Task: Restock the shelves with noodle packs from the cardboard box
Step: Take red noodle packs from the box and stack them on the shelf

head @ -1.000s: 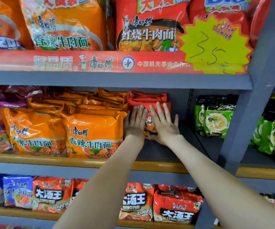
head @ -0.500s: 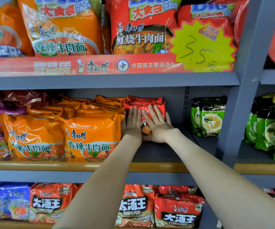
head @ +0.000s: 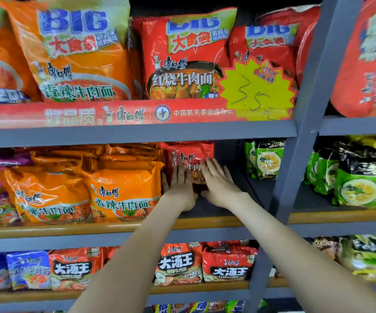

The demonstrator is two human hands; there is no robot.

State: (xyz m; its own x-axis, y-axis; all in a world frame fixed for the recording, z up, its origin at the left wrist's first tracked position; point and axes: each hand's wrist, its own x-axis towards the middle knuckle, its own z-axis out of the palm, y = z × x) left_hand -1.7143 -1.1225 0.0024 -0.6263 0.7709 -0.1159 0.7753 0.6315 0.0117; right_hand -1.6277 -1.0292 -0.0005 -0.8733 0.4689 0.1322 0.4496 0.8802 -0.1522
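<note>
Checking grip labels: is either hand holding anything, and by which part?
Nothing is gripped. The left hand and right hand press flat against the front of the red noodle pack.

Grey middle shelf (head: 212, 223) (wooden front lip): orange packs (head: 123, 195), red pack (head: 189, 154), green packs (head: 266, 159).

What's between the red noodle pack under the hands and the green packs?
Nothing: in the head view, only bare grey shelf lies between the red noodle pack and the green packs.

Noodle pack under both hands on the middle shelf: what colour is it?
The plastic noodle pack is red, clearest in the head view.
</note>
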